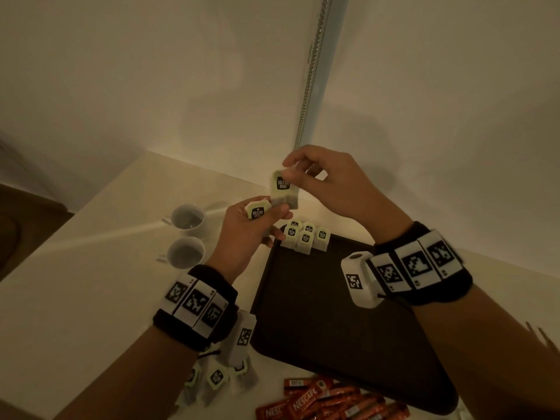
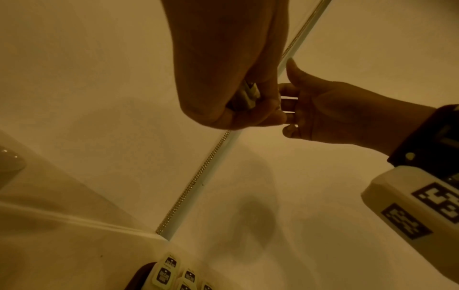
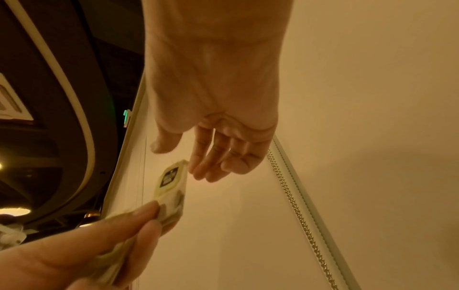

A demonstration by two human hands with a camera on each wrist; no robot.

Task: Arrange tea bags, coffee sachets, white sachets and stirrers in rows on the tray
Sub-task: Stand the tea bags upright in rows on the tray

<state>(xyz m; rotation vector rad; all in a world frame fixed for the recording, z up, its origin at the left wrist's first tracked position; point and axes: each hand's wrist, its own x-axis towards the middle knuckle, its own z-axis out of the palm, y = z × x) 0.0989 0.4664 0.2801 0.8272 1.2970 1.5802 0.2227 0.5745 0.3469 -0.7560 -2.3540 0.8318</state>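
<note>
My left hand (image 1: 266, 216) grips a small stack of pale green tea bags (image 1: 257, 211) above the far left corner of the dark tray (image 1: 333, 313). One tea bag (image 1: 283, 189) sticks up from the stack, its lower end pinched by the left fingers (image 3: 139, 219). My right hand (image 1: 292, 172) hovers at that bag's top. In the right wrist view its fingers (image 3: 198, 170) lie fairly straight beside the bag (image 3: 171, 180), thumb apart. Several tea bags (image 1: 304, 237) stand in a group at the tray's far left corner, also low in the left wrist view (image 2: 174, 274).
Two white cups (image 1: 188, 218) (image 1: 185, 253) stand left of the tray. Loose tea bags (image 1: 216, 377) lie under my left wrist. Red coffee sachets (image 1: 327, 401) are piled at the tray's near edge. A wall and a bead chain (image 1: 312, 71) close the far side.
</note>
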